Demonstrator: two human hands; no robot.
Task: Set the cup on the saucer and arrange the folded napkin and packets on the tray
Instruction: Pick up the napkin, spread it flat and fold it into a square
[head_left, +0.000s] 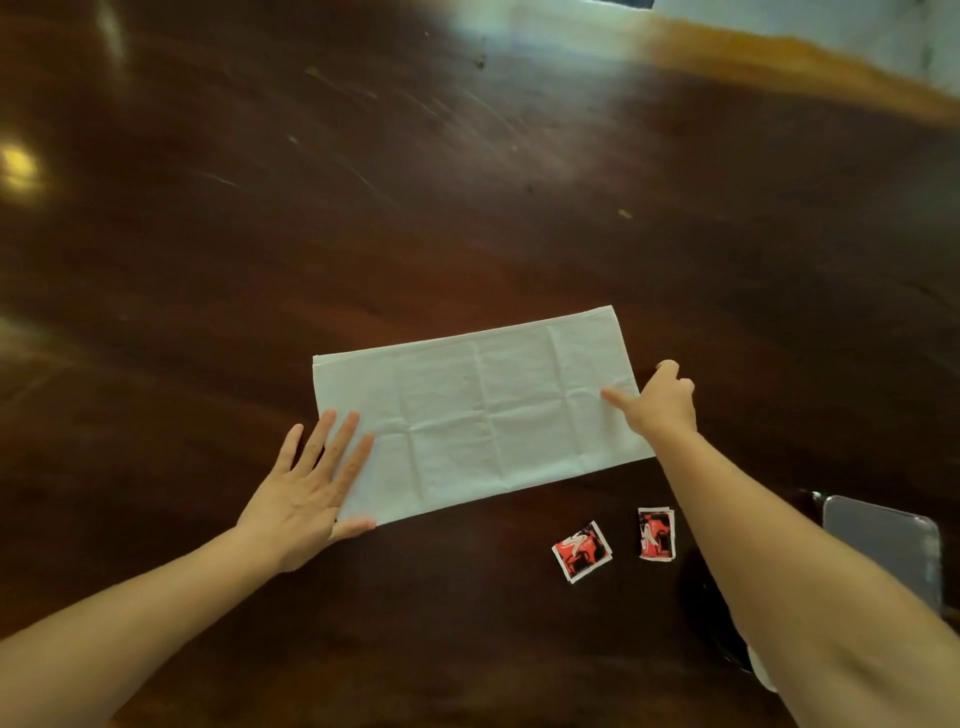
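A white napkin (478, 410) lies spread as a long rectangle on the dark wooden table (363, 208). My left hand (311, 488) rests flat with fingers apart on the napkin's near left corner. At the right end, my right hand (662, 402) has its fingers curled and its thumb pressing on the cloth's edge. Two red, black and white packets lie on the table just below the napkin: one (582, 552) tilted, the other (656, 532) beside my right forearm. A grey tray (883, 540) shows at the right edge, partly hidden by my right arm. No cup or saucer is clearly visible.
A dark round object (714, 623) sits under my right forearm near the tray, with a bit of white (761, 670) at its edge. The table's far edge (779, 57) runs across the top right, with pale floor beyond.
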